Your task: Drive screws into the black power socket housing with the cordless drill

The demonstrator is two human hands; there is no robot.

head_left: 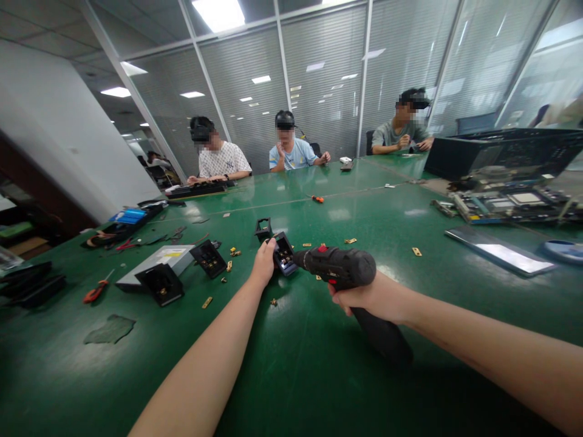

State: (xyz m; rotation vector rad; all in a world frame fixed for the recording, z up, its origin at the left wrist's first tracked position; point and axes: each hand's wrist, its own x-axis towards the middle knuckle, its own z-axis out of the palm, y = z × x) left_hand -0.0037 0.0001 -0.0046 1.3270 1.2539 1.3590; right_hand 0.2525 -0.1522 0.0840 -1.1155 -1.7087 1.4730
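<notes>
Over the green tabletop (291,364), I saw the right hand (373,296) grip a black pistol-shaped drill (341,267), barrel crosswise, nose pointing left toward an open black box (283,247). The left hand (264,261), forearm outstretched, clutched that box.

The drill (344,266) is right of the box (285,255) in the left hand (263,262), a screwdriver (95,292) farther left.

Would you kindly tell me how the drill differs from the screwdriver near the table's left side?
The drill is gripped in the right hand, while the screwdriver lies on the green table. The drill is bulky and mostly black; the screwdriver is smaller and slimmer, with an orange-red handle. Both are tools with some reddish colour.
</notes>
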